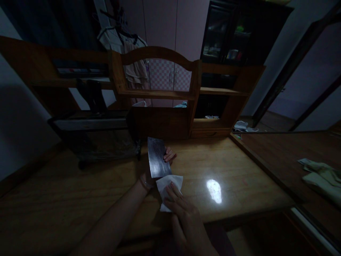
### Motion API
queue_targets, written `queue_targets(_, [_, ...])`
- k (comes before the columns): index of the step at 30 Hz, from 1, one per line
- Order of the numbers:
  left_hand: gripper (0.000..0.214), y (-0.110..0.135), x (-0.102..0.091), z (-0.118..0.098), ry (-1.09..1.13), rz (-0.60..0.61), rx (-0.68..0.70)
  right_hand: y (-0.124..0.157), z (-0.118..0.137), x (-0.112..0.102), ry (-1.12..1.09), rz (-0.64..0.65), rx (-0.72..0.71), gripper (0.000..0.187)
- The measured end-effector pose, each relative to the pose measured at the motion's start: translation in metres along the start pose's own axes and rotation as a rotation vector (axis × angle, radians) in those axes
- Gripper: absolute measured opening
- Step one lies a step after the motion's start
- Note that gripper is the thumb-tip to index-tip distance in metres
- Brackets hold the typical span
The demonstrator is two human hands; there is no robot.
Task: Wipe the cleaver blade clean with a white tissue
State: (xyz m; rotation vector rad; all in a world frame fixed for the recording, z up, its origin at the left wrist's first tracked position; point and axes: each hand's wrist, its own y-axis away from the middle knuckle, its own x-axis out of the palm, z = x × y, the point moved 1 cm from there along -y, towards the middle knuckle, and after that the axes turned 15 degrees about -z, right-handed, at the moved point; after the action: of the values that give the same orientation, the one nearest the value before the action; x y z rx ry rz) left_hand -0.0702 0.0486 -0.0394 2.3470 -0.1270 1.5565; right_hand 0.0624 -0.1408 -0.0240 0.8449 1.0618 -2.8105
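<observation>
My left hand (169,155) reaches behind a thin dark, shiny rectangular panel (158,156) and holds it tilted up above the wooden desk. Its fingertips curl round the panel's right edge, while the palm is hidden behind it. My right hand (183,209) has a white tissue (170,183) under its fingers, just below the panel. The tissue's upper edge meets or overlaps the panel's lower edge; whether the two touch firmly I cannot tell. A thin band circles my left wrist.
On the desk (226,167) at left stands a dark-framed case (103,142) with clear plastic over it. A wooden shelf unit (160,94) with a small drawer (210,134) runs along the back. Light-coloured cloth (322,177) lies on the surface to the right.
</observation>
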Motion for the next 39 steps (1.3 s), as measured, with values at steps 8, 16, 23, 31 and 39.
queue_targets(8, [0.040,-0.002,0.001,0.000,0.003,0.053,-0.017,0.014,-0.003,-0.018,-0.089,0.041,-0.016,0.056])
queue_targets(16, [0.041,-0.001,0.000,-0.001,-0.018,0.034,-0.024,0.013,-0.008,-0.023,-0.094,0.094,-0.039,0.047])
queue_targets(23, [0.039,-0.003,-0.001,-0.003,-0.042,0.026,-0.056,0.006,0.009,-0.049,-0.146,0.078,-0.117,0.041])
queue_targets(31, [0.040,-0.002,0.003,-0.003,-0.034,0.028,-0.057,0.006,0.009,-0.051,-0.025,0.068,-0.160,0.042])
queue_targets(39, [0.037,0.011,0.013,-0.002,-0.013,0.001,-0.031,0.010,0.001,-0.052,-0.028,0.030,-0.180,0.041])
